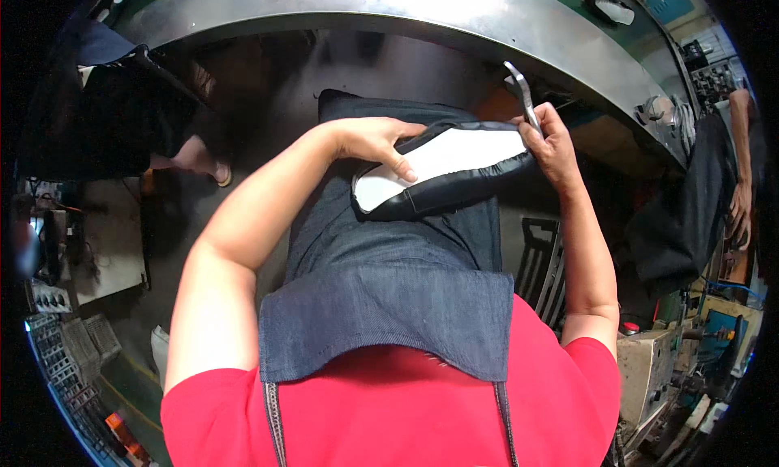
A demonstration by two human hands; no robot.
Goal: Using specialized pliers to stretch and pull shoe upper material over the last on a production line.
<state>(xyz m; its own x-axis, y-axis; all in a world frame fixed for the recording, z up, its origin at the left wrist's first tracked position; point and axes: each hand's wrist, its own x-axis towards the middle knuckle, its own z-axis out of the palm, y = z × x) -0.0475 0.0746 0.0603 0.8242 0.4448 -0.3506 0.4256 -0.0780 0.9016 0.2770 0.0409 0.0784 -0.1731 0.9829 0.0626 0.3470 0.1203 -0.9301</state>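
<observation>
A black shoe upper (454, 193) lies sole side up across my lap, its edge folded around a white insole board (462, 154). My left hand (369, 140) grips the shoe near its left end, thumb pressed on the white board and fingers behind the far side. At the other end, my right hand (555, 149) is closed around metal pincers (520, 90), which point up and away from me. The right fingers are right beside the shoe's tip; whether they also touch it is hard to tell. A dark denim apron (381, 313) covers my lap beneath the shoe.
A curved metal bench (365, 0) runs across the far side, with another black-and-white shoe (608, 6) beyond it at right. One person's leg (193, 154) shows at left, another's arm (740, 167) at right. Machinery (649, 370) stands lower right, crates (85, 341) lower left.
</observation>
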